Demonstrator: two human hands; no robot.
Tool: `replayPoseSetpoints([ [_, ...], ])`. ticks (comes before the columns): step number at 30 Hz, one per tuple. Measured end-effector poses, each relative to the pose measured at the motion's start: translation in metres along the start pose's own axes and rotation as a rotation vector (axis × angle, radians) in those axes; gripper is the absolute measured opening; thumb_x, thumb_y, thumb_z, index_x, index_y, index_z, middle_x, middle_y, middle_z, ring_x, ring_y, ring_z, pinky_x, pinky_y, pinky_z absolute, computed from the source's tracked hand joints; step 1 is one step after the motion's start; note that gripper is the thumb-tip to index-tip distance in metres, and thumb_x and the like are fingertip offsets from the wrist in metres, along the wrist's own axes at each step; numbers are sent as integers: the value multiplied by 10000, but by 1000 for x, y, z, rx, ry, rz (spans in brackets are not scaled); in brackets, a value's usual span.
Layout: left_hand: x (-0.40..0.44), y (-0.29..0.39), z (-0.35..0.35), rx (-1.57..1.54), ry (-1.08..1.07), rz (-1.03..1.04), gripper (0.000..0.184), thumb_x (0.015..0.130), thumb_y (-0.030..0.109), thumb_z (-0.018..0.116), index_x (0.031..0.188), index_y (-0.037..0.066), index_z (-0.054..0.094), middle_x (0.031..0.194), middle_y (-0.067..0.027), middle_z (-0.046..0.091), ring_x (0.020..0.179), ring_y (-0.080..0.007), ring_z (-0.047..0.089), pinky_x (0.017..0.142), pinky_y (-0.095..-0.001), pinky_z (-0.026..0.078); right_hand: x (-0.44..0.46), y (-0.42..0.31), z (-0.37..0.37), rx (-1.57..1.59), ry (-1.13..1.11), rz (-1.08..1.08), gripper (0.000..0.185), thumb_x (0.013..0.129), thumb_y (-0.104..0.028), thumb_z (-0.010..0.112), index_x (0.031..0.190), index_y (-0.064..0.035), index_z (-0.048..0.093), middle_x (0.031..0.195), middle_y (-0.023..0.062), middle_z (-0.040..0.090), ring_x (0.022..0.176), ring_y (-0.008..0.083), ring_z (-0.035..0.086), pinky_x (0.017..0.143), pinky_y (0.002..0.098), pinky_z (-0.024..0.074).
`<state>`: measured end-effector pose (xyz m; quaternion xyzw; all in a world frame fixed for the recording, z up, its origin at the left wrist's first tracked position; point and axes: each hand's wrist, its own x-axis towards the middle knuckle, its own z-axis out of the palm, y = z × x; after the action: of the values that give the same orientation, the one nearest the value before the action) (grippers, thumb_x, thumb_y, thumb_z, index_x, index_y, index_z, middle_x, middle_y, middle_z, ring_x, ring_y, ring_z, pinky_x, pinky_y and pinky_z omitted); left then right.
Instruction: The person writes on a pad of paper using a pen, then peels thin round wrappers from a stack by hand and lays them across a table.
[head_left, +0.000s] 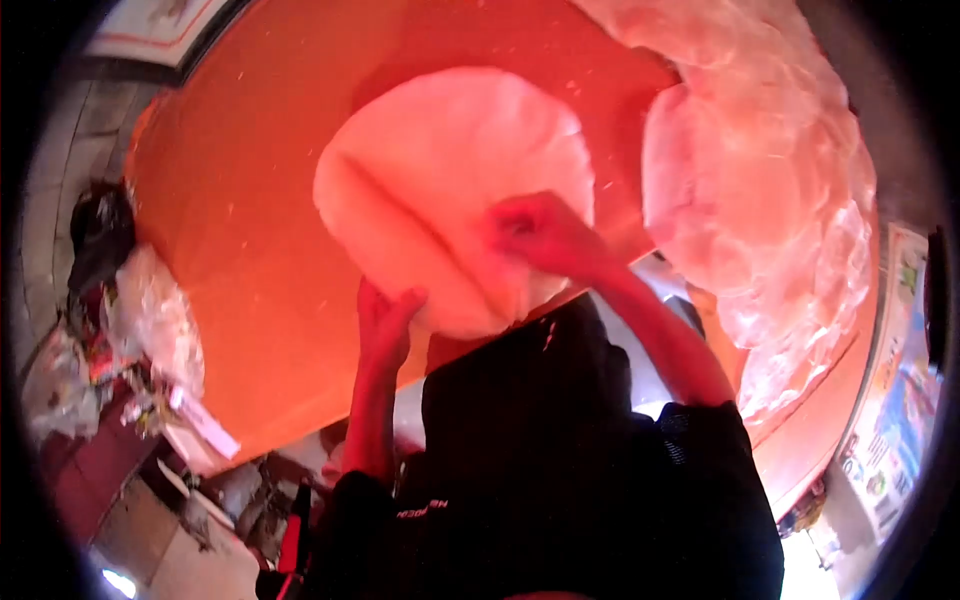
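A round, soft, pale padded piece [440,150] lies on the orange table, with a long crease running diagonally across it. At its lower left edge is my left hand [383,325], thumb and fingers apart, the thumb touching the rim. Over the lower right part of the piece, my right hand [545,235] is closed with its fingers curled in. Blur and glare hide what those fingers hold, if anything.
A large heap of similar pale, puffy pieces [760,180] covers the right side of the orange table [250,200]. Clear plastic bags [160,315] and clutter lie at the left edge. A colourful printed sheet [890,400] is at the far right.
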<state>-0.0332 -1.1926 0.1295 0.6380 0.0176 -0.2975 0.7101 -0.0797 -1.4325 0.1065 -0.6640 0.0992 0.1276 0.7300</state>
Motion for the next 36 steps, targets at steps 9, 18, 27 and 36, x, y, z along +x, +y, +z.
replayPoseSetpoints([
  [9,1,-9,-6,-10,68,-36,630,763,170,724,1267,-42,411,1183,-116,547,1072,-200,542,880,-337,447,13,1,44,121,-215,121,293,762,-252,741,779,16,623,611,52,589,568,83,518,534,300,441],
  [18,1,-12,-11,-47,71,-133,471,812,44,643,1233,-45,451,1142,-113,578,1050,-212,567,896,-337,462,10,-10,69,-361,147,-137,356,736,-364,702,890,-45,665,709,177,642,646,287,647,579,362,492],
  [27,7,-11,-9,-37,-45,-75,441,854,108,640,1238,-20,463,1174,-94,568,1075,-174,548,918,-323,443,16,-31,41,-590,-21,-60,353,748,-356,697,927,-52,679,796,179,663,690,340,645,633,380,507],
  [36,9,-8,1,-161,17,-76,440,886,120,609,1272,-13,444,1200,-76,553,1100,-161,527,946,-328,426,13,-31,34,-325,68,-58,304,743,-195,708,970,-3,642,758,145,630,708,212,616,629,322,482],
])
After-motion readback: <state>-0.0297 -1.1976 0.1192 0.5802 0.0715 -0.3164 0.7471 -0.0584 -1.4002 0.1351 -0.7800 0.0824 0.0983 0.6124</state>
